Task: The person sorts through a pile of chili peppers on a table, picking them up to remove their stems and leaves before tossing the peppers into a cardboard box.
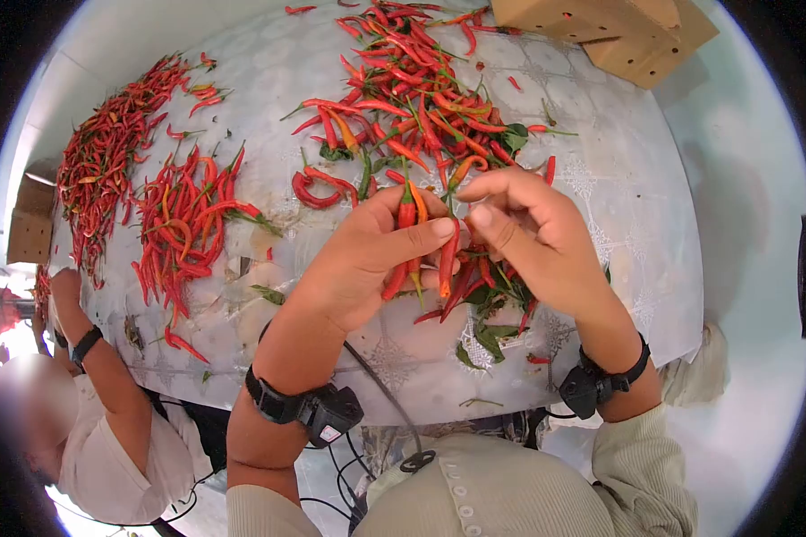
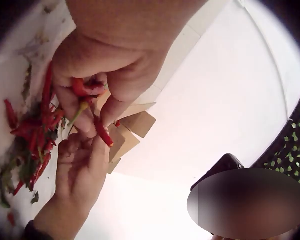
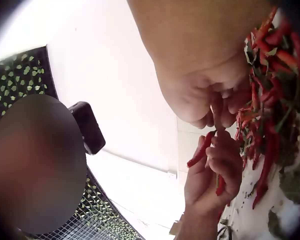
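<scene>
My left hand (image 1: 353,259) holds several red chili peppers (image 1: 406,217) over the table, with the thumb laid across them. One red chili pepper (image 1: 448,264) hangs from between the two hands, its stem end up; it also shows as a red pepper (image 3: 201,150) in the right wrist view. At that stem my right hand (image 1: 546,242) pinches with thumb and forefinger. Below and behind the hands lie loose chilies and green leaves (image 1: 490,336). In the left wrist view, a chili (image 2: 103,132) pokes out past the left fingers.
A large chili heap (image 1: 412,80) spreads ahead of the hands on the plastic-covered table (image 1: 331,385). To the left are a smaller pile (image 1: 183,215) and a bigger heap (image 1: 107,152). Cardboard boxes (image 1: 618,45) stand at the far right. Another person (image 1: 125,438) sits at the left.
</scene>
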